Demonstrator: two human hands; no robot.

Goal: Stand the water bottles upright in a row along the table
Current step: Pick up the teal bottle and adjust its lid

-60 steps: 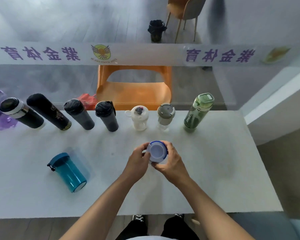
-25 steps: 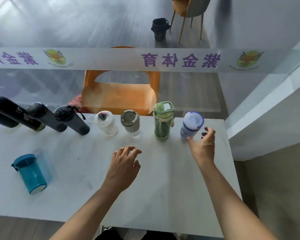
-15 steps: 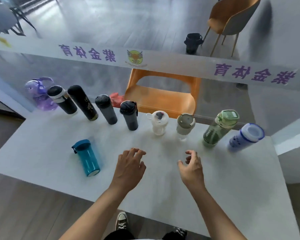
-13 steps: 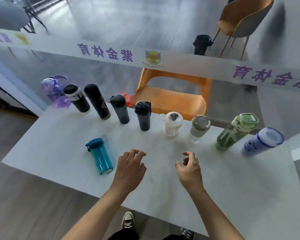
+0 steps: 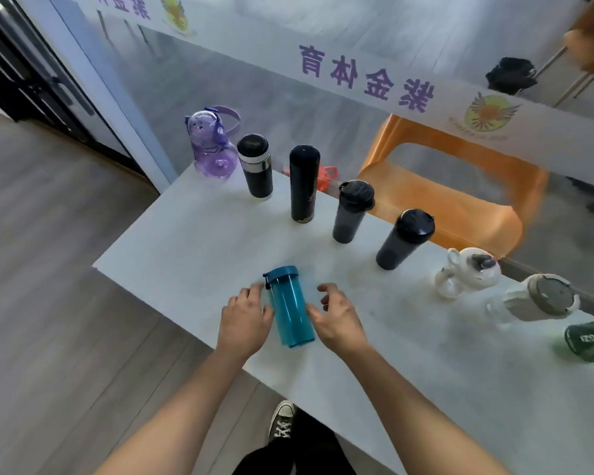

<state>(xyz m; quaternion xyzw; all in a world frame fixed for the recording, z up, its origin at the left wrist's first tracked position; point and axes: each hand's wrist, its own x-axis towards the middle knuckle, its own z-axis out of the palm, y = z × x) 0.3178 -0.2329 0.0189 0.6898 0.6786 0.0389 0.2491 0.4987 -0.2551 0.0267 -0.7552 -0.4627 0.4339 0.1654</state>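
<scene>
A teal bottle [image 5: 290, 308] lies on its side near the front edge of the white table [image 5: 192, 241], lid pointing away from me. My left hand [image 5: 244, 318] is against its left side, fingers by the lid. My right hand [image 5: 336, 317] flanks its right side, thumb at the body, fingers spread. Neither hand is closed around it. Along the far edge stand upright a purple bottle [image 5: 210, 145], a black one with a silver band [image 5: 256, 166], a tall black one [image 5: 304, 183], two dark tumblers [image 5: 352, 214] [image 5: 403, 240], a white bottle [image 5: 468, 272], a clear grey-lidded one [image 5: 539, 299] and a green one [image 5: 590, 341].
A glass wall with a printed band runs right behind the row. Beyond it are an orange chair [image 5: 453, 200] and a red object [image 5: 326, 176]. The table's left corner [image 5: 96, 267] is close to the teal bottle. My shoe [image 5: 282, 426] shows below the front edge.
The blue-and-white bottle was set at the row's right end and released. The view swung left, and both hands moved to either side of the teal bottle.
</scene>
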